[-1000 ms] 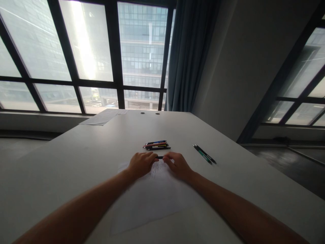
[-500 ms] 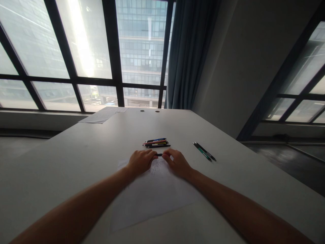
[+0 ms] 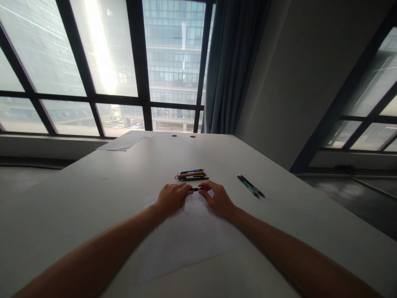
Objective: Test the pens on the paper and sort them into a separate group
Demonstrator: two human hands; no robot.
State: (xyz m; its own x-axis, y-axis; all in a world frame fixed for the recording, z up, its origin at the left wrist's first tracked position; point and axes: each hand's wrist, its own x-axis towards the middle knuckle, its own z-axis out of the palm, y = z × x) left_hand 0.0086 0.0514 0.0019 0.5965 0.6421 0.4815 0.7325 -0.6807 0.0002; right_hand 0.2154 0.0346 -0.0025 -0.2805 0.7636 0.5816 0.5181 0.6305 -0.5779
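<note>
A dark pen [image 3: 194,189] lies crosswise between my two hands, just above the near sheet of paper [image 3: 186,240]. My left hand [image 3: 173,196] is closed round its left part, which the fingers mostly hide. With thumb and fingertips my right hand [image 3: 217,198] pinches the pen's right end. Scribbled marks show on the paper between my wrists. Just beyond my hands sits a bunch of several pens [image 3: 190,175], among them blue, red, yellow and black ones.
To the right lie a green pen [image 3: 248,186] and a black pen [image 3: 256,188], side by side and slanted. More papers [image 3: 119,142] rest at the far left edge of the white table [image 3: 93,186]. Two round holes are near its far edge, before the windows and a blue curtain [image 3: 225,70].
The fingers of my right hand have lifted and shifted slightly at the pen's end. My left hand keeps its hold. The view has moved a tiny bit.
</note>
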